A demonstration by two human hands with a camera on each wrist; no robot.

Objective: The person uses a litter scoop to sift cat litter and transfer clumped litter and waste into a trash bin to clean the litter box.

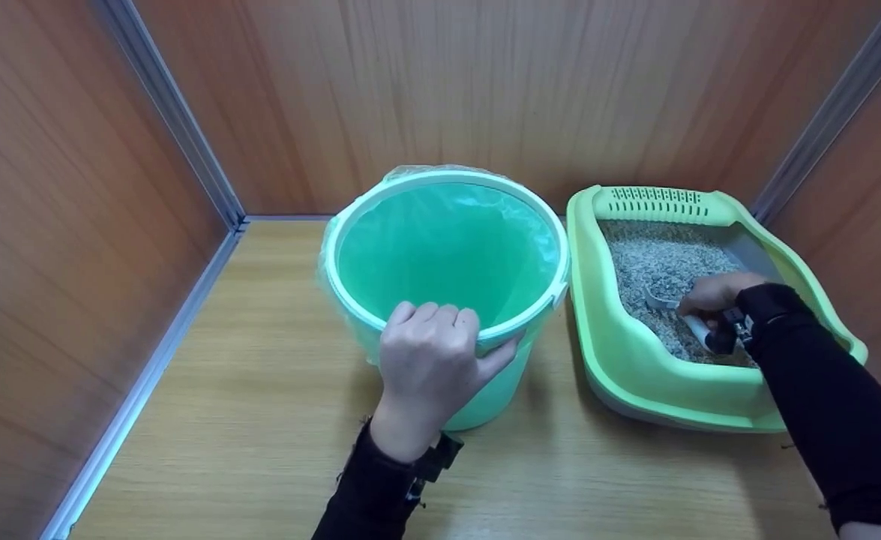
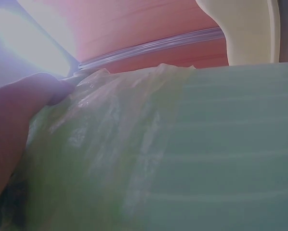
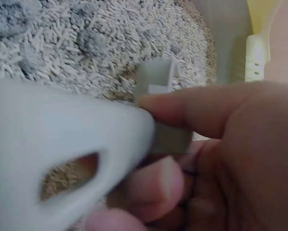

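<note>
My left hand (image 1: 433, 356) grips the near rim of a green bin (image 1: 451, 178), fingers over the edge and thumb outside along the wall. A clear plastic liner (image 2: 110, 130) is folded over that rim and shows wrinkled on the outside in the left wrist view. My right hand (image 1: 717, 292) is inside the light green litter box (image 1: 672, 390), low over the litter (image 1: 657, 251). It holds a pale litter scoop (image 3: 62, 115), thumb and fingers round it; the scoop's handle has a slot. Greyish clumps (image 3: 91, 41) lie among the pellets.
The bin and the litter box stand side by side on a wood-look floor (image 1: 245, 390). Wood-panelled walls (image 1: 515, 90) with grey metal edging enclose the space at the back, left and right. The box has a raised, slotted back rim (image 1: 657, 204).
</note>
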